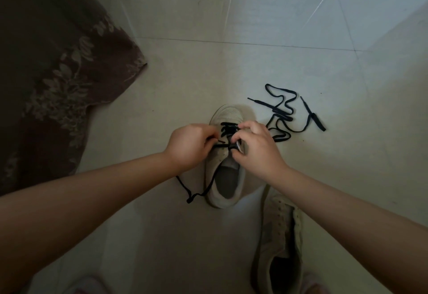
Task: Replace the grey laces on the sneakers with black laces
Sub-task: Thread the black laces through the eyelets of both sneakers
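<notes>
A pale sneaker (225, 177) stands on the floor with its toe pointing away, and a black lace (228, 129) crosses its lower eyelets. My left hand (188, 145) pinches one tip of that lace beside the eyelets. My right hand (257, 147) grips the sneaker's right eyelet flap and tongue. One tail of the lace trails off left of the heel (192, 195). A second black lace (283, 110) lies loose in loops on the floor to the right of the toe. A second pale sneaker (281, 245) with no lace lies near my right forearm.
A dark brown cloth with a leaf pattern (53, 78) covers the floor at the left. The floor is pale tile (231, 27) with grout lines. Something pinkish (88, 285) shows at the bottom edge.
</notes>
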A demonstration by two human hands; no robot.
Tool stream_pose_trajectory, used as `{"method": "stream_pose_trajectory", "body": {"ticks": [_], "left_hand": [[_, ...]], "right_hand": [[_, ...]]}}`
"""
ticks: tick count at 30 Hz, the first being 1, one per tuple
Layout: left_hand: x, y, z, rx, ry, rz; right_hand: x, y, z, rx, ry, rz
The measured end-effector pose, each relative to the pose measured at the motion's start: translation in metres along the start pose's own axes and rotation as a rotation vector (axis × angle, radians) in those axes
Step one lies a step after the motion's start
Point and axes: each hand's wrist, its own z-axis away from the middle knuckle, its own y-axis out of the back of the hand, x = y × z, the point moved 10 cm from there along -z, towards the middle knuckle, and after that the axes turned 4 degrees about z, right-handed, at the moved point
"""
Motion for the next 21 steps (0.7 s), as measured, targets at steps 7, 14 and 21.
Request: {"method": "stream_pose_trajectory", "body": {"ticks": [7,14,21], "left_hand": [[0.01,0.021,0.009,0.132,-0.091,0.056],[0.005,0.014,0.016,0.113,-0.08,0.011],[0.007,0.007,0.008,0.093,-0.017,-0.037]], "right_hand": [[-0.018,0.003,-0.011,0.017,0.123,0.103],[0.001,0.015,-0.022,0.028,-0.052,-0.034],[0.003,0.007,-0.024,0.02,-0.097,-0.092]]}}
